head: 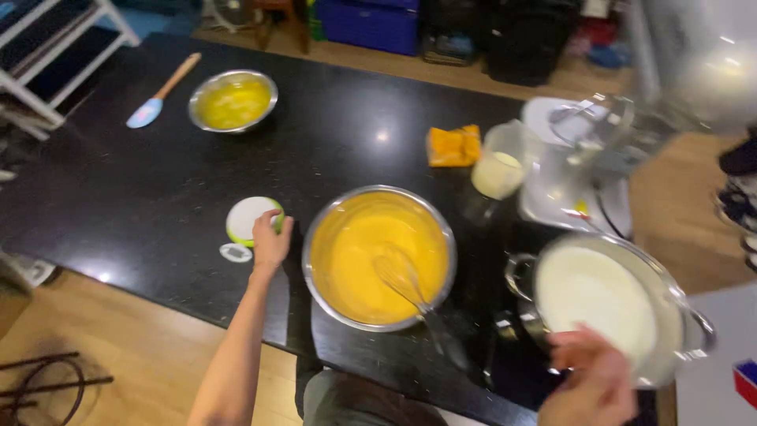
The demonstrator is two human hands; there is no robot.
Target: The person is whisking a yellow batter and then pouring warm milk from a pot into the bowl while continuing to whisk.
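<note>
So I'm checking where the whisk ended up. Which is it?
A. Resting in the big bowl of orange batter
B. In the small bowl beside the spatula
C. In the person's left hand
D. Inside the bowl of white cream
A: the whisk leans in the big bowl of orange batter, its handle over the near rim, with neither hand on it.

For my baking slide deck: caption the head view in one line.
Left hand grips a green-rimmed white container while the right hand holds a steel mixer bowl of white cream beside a bowl of yellow batter.
</note>
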